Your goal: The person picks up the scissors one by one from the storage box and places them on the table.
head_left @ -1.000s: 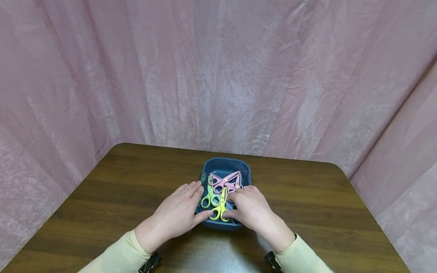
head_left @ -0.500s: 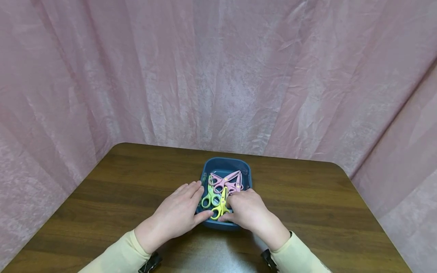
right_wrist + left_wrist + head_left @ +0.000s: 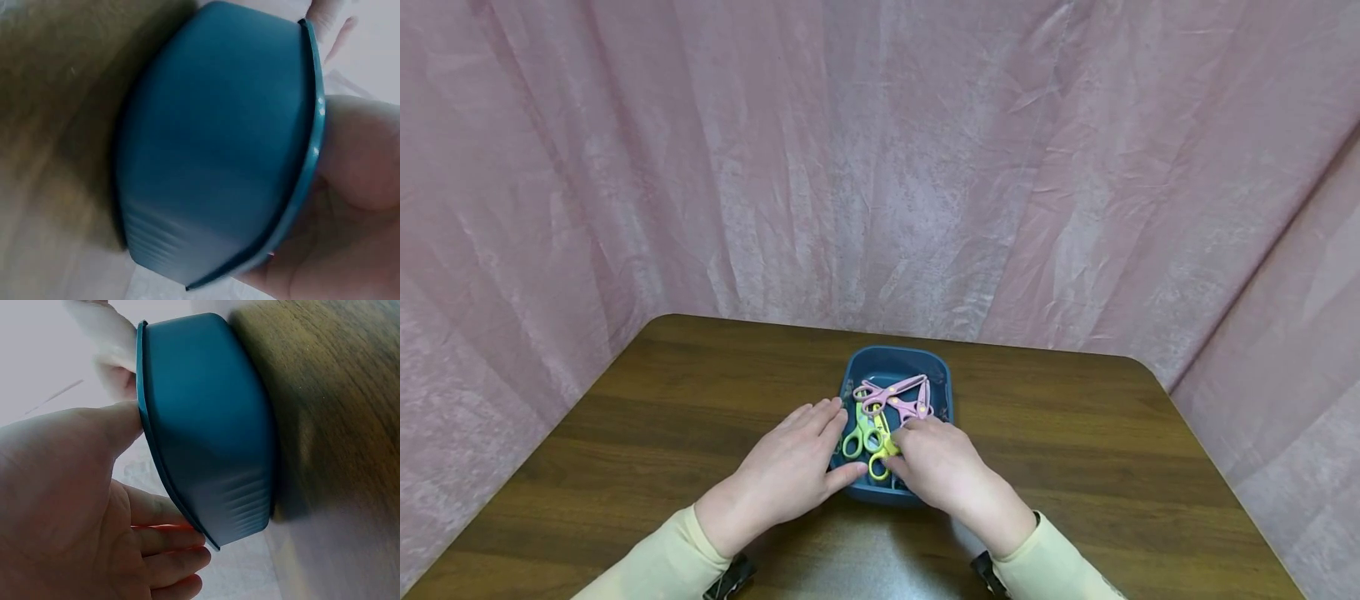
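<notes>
A blue plastic bin holds several pairs of small scissors. My left hand lies along its left rim with fingers straight, the thumb over the near corner. In the left wrist view the thumb and fingertips touch the bin's rim. My right hand reaches over the right side into the bin. Its thumb and index finger pinch the yellow scissors near the handle; the other fingers are hidden inside. Green scissors lie left of the yellow pair, and pink scissors lie farther back.
The bin stands on a brown wooden table, close to its back edge. Behind and beside the table hang pink curtains. In the right wrist view the bin's outer wall rises from the tabletop.
My right hand has moved slightly inward and down. The yellow scissors have turned, tips now leaning left, one loop now under my hand. The upper pink pair has shifted slightly left. Left hand unchanged.
</notes>
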A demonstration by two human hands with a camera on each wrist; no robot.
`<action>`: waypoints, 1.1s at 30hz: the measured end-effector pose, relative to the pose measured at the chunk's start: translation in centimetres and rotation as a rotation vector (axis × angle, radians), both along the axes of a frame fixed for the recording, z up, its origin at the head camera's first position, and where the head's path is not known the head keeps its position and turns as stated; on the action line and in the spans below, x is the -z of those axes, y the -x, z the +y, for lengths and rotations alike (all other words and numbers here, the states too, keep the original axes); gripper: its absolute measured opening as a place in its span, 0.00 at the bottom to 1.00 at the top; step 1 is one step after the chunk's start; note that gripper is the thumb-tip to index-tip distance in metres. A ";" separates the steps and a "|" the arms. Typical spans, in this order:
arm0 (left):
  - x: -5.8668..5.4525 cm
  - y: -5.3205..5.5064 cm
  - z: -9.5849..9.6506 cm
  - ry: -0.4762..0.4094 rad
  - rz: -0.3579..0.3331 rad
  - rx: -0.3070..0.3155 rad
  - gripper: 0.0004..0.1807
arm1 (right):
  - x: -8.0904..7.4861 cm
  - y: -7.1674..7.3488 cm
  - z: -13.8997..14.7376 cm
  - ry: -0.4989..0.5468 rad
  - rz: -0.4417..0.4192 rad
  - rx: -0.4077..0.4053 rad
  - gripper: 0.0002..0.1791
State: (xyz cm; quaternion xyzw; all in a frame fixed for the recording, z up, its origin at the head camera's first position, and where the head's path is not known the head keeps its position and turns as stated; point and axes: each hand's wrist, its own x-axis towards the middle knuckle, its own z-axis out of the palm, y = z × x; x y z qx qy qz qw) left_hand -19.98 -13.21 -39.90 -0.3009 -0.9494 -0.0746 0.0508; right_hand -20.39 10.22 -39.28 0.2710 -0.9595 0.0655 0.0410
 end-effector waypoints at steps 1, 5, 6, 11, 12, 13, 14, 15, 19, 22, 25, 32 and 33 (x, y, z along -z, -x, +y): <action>0.0 0.0 0.0 0.000 0.004 0.002 0.44 | 0.1 0.0 -0.1 0.011 0.014 0.003 0.16; 0.0 -0.1 0.0 -0.006 0.006 0.005 0.44 | 0.3 0.0 -0.6 0.035 0.024 0.038 0.23; 0.0 -0.1 -0.1 -0.009 0.004 0.004 0.44 | 0.4 0.1 -0.7 0.037 0.020 0.048 0.24; 0.1 0.0 0.0 -0.011 -0.011 0.000 0.45 | 0.5 0.3 -0.9 0.019 0.006 0.063 0.25; 0.0 0.0 0.0 -0.011 -0.012 0.000 0.45 | 0.5 0.4 -0.9 0.017 0.009 0.060 0.25; 0.0 0.0 0.0 -0.010 -0.013 -0.001 0.45 | 0.5 0.4 -0.8 0.016 0.012 0.057 0.26; 0.0 0.0 0.0 -0.009 -0.012 -0.002 0.45 | 0.6 0.4 -0.8 0.016 0.018 0.054 0.26; 0.0 0.0 0.0 -0.008 -0.012 -0.002 0.45 | 0.6 0.4 -0.8 0.016 0.024 0.052 0.26; -0.1 0.0 0.0 -0.003 -0.009 -0.003 0.45 | 0.8 0.4 -0.8 0.014 0.050 0.052 0.28; -0.1 0.0 0.0 -0.006 -0.009 -0.004 0.45 | 0.8 0.4 -0.9 0.006 0.060 0.062 0.30; -0.1 -0.1 0.0 -0.005 -0.012 -0.005 0.45 | 0.9 0.5 -0.9 0.000 0.048 0.069 0.30; -0.1 -0.1 0.1 -0.007 -0.014 -0.005 0.45 | 0.8 0.5 -0.9 -0.004 0.004 0.082 0.31; -0.1 -0.1 0.1 -0.007 -0.013 -0.005 0.45 | 0.8 0.5 -1.0 -0.004 0.003 0.086 0.32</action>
